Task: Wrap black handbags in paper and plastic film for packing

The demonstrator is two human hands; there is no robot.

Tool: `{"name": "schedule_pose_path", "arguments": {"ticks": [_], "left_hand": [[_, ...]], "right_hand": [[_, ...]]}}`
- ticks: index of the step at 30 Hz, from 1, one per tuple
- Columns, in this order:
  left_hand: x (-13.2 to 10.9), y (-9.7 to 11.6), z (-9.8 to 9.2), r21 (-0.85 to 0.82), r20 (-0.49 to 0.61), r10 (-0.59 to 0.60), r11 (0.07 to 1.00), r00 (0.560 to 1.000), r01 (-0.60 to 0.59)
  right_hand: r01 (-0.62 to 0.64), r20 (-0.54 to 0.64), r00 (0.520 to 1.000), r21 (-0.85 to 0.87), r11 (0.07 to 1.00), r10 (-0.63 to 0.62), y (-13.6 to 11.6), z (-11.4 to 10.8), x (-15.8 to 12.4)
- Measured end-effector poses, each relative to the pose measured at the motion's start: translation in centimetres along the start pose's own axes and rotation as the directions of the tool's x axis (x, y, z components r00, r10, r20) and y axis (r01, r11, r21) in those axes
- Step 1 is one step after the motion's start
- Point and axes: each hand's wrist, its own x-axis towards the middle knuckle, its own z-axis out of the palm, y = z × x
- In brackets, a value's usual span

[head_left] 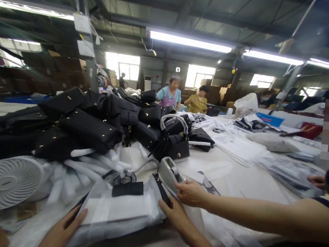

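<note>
A black handbag [163,193] lies in front of me, its middle covered by white wrapping sheet [118,209] and a small black flap or pouch [128,189]. At its left edge, my left hand [64,228] grips the side, thumb on top of the white sheet. My right hand [176,217] is closed on the opposite side, fingers around the black edge. Just beyond it, a co-worker's hand [191,193] touches a grey tape dispenser [170,172]. A wrapped handle or strap [123,177] rests behind the small black piece.
Black handbags [91,130] are heaped at the back left. A white fan [7,182] stands at left beside white padding tubes [72,173]. White sheets [235,144] and clear plastic bags [288,172] lie to the right. The co-worker's arm [260,212] reaches in from the right.
</note>
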Motion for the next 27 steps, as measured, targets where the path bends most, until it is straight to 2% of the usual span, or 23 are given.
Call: {"name": "schedule_pose_path", "arguments": {"ticks": [3, 6, 8, 11, 14, 17, 20, 22, 24, 26, 27], "left_hand": [[-1.7, 1.2, -0.7, -0.066, 0.024, -0.081, 0.994, 0.996, 0.082], [-2.9, 2.0, -1.6, -0.163, 0.094, -0.097, 0.980, 0.991, 0.111], [-3.4, 2.1, -1.7, -0.209, 0.102, -0.086, 0.972, 0.991, 0.106], [-3.8, 1.8, -1.0, -0.283, 0.053, -0.036, 0.958, 0.998, 0.049], [-4.1, 0.6, 0.2, -0.361, 0.084, 0.022, 0.933, 0.996, 0.010], [-4.6, -0.8, 0.3, -0.297, 0.064, 0.045, 0.955, 0.997, -0.024], [-5.0, -0.5, -2.2, -0.053, 0.098, 0.090, 0.995, 0.991, -0.085], [-4.9, 1.7, -4.7, 0.161, 0.166, 0.132, 0.974, 0.977, -0.159], [-4.4, 5.7, -6.8, 0.393, 0.122, 0.116, 0.906, 0.986, -0.155], [-3.7, 10.9, -7.5, 0.458, 0.074, 0.252, 0.851, 0.965, -0.257], [-3.2, 13.6, -7.1, 0.458, 0.122, 0.325, 0.820, 0.938, -0.344]], "right_hand": [[0.091, -0.053, 0.995, 0.121, 0.988, -0.085, 0.0, 0.0, -1.2], [0.166, -0.083, 0.985, 0.281, 0.945, -0.148, -0.1, -0.2, -2.5], [0.180, -0.092, 0.983, 0.338, 0.924, -0.158, 0.2, -0.2, -3.1], [0.228, -0.163, 0.970, 0.337, 0.913, -0.182, 1.6, 0.3, -3.5], [0.231, -0.195, 0.965, 0.300, 0.926, -0.177, 3.7, 1.2, -3.5], [0.205, -0.184, 0.970, 0.272, 0.940, -0.158, 5.2, 1.6, -3.7], [0.212, -0.185, 0.968, 0.258, 0.943, -0.167, 5.7, 1.6, -3.9], [0.227, -0.196, 0.964, 0.243, 0.943, -0.182, 6.1, 1.9, -4.0], [0.245, -0.239, 0.952, 0.219, 0.945, -0.191, 6.8, 2.4, -3.9], [0.259, -0.300, 0.934, 0.190, 0.947, -0.195, 7.5, 3.1, -3.8], [0.260, -0.325, 0.925, 0.172, 0.950, -0.195, 7.8, 3.4, -3.7]]}}
